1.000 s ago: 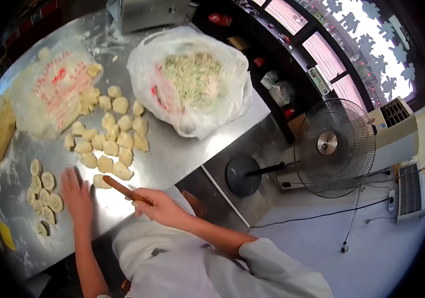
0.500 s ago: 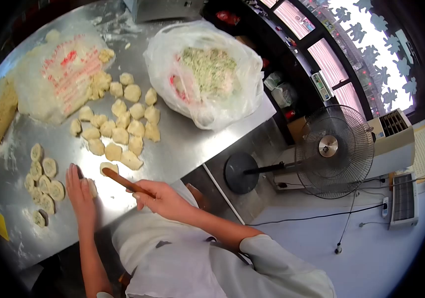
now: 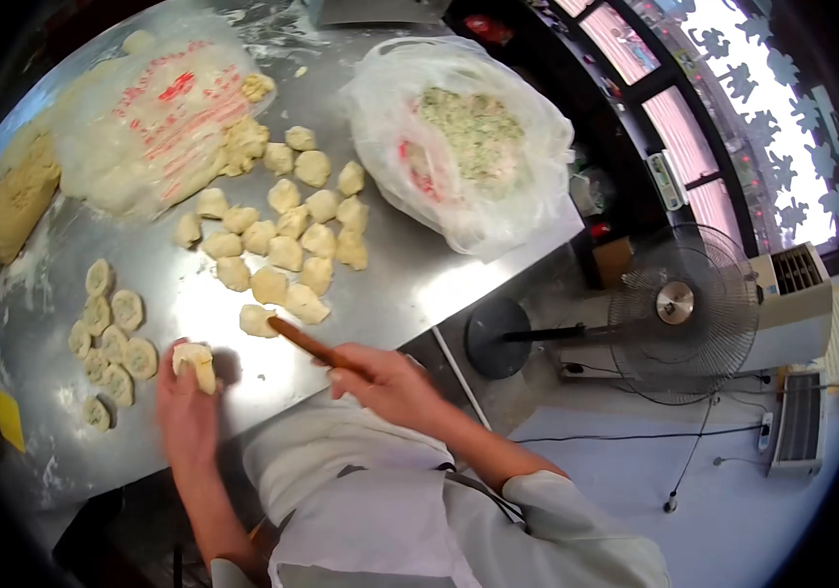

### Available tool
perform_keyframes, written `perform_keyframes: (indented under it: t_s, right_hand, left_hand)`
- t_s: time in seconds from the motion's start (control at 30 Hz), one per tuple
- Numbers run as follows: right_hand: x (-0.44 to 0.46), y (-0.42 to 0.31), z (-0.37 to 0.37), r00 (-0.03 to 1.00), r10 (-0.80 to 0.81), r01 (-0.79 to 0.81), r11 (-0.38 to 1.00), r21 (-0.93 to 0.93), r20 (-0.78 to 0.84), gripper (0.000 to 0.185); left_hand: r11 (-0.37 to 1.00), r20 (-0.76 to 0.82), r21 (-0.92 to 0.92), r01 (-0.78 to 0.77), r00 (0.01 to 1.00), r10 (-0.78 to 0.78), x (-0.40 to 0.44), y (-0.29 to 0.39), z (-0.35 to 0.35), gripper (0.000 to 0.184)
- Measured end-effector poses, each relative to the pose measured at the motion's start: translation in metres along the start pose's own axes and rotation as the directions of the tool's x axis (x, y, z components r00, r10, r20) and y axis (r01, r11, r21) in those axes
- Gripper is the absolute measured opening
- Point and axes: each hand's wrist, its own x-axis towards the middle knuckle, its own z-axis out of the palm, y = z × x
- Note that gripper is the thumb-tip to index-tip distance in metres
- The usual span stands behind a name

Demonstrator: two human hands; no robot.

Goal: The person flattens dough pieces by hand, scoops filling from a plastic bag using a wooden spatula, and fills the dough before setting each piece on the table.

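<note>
The person's left hand (image 3: 186, 410) had its fingers curled about a dough piece (image 3: 196, 363), as far as the blur showed. The fingers of the right hand (image 3: 378, 382) gripped a wooden stick (image 3: 310, 345), its tip at a pale lump (image 3: 256, 319) beyond them. Pale discs (image 3: 127, 310) lay on the desk (image 3: 385, 299), left of the left fingers.

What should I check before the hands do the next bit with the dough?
1. Left hand holding a dough piece: ok.
2. Right hand gripping the wooden stick: ok.
3. Stick tip touching the nearest dough lump: cannot tell; they overlap in this view.
4. Filling showing in the plastic bag: ok.
5. Dough lumps all spaced apart: not ok, several touch.
</note>
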Motion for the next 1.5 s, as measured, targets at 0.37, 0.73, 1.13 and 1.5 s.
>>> perform_keyframes:
  t_s: [0.37,0.73,1.13,1.5]
  right_hand:
    - [0.016,-0.094,-0.193,0.816,-0.329,-0.05,0.778,-0.626,-0.475,0.021]
    - [0.129,-0.087,-0.362,0.879,-0.415,-0.345,-0.213,-0.914,-0.235,0.017]
    - [0.155,-0.111,-0.365,0.965,-0.168,-0.238,-0.225,-0.945,-0.203,0.016]
    - [0.138,-0.108,-0.334,0.97,-0.218,-0.116,-0.021,-0.993,-0.109,0.022]
  left_hand:
    - [0.896,0.239,-0.202,0.396,0.907,-0.347,-0.014,-0.047,0.081,0.033]
    - [0.82,0.407,-0.121,0.56,0.781,-0.473,0.001,-0.083,0.141,0.04]
    - [0.828,0.371,-0.116,0.549,0.797,-0.477,0.0,-0.087,0.138,0.036]
    - [0.873,0.347,-0.212,0.439,0.869,-0.353,-0.003,-0.062,0.14,0.041]
